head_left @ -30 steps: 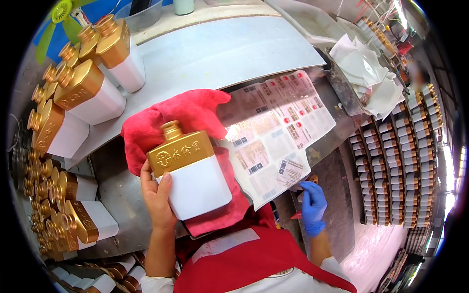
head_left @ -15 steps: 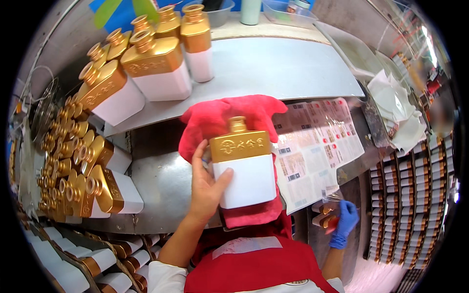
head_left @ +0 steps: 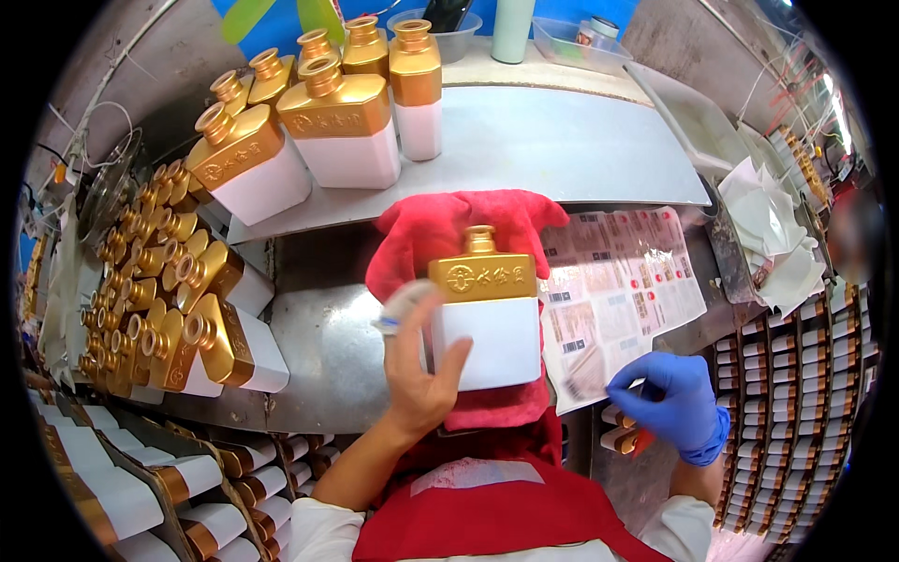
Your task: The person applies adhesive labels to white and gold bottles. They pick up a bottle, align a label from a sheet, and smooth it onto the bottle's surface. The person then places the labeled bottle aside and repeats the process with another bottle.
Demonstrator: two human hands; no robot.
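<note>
A flat gold-and-white bottle (head_left: 489,342) with an embossed shoulder rests on a bunched red cloth (head_left: 403,248) in front of me. My left hand (head_left: 423,375), bare, is beside its left edge, thumb and fingers apart, the thumb overlapping the white face. Motion smears those fingers, and a whitish thing with a blue edge (head_left: 405,304) shows at their tips; its kind is unclear. In a blue glove, my right hand (head_left: 670,398) pinches a small clear film piece (head_left: 588,375) over the near edge of a printed sheet of transfers (head_left: 618,281).
Several similar bottles (head_left: 342,155) stand on a grey raised board (head_left: 552,140), with many more crowded at left (head_left: 220,347). Racks of bottles fill the lower left and right (head_left: 782,421). Crumpled white paper (head_left: 763,225) lies in a tray at right; clear tubs (head_left: 581,42) sit behind.
My right hand has risen leftward toward the sheet with the film piece. My left hand has loosened from the bottle's side, its fingers moving. The whole view has shifted slightly.
</note>
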